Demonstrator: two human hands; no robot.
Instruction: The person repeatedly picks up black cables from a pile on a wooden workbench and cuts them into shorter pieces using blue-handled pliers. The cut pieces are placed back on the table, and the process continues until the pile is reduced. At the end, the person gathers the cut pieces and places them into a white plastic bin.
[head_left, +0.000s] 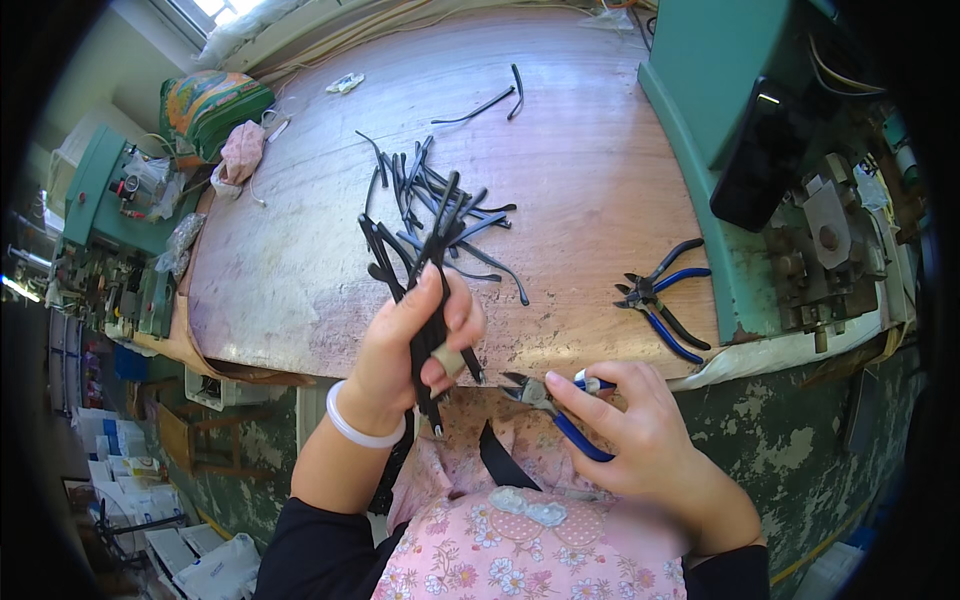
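Note:
My left hand (420, 330) is closed around a bundle of black eyeglass temple arms (427, 322), held upright and fanned out at the top. A tan wrap covers part of one of its fingers. In my right hand (622, 420) are blue-handled diagonal cutting pliers (534, 391), their jaws apart and close to the lower end of one temple arm. Whether they touch it I cannot tell. Beyond my left hand lies a loose pile of dark temple arms (420, 187) on the wooden tabletop (300, 262). Two more temple arms (480, 105) lie farther back.
Two more pairs of cutting pliers (643, 291) lie at the right, beside a green machine (679, 187) with a black phone (754, 154) on it. Another green machine (112, 195) stands left, near a pink cloth bundle (241, 150) and a colourful sack (214, 109). A small plastic scrap (346, 82) lies far back.

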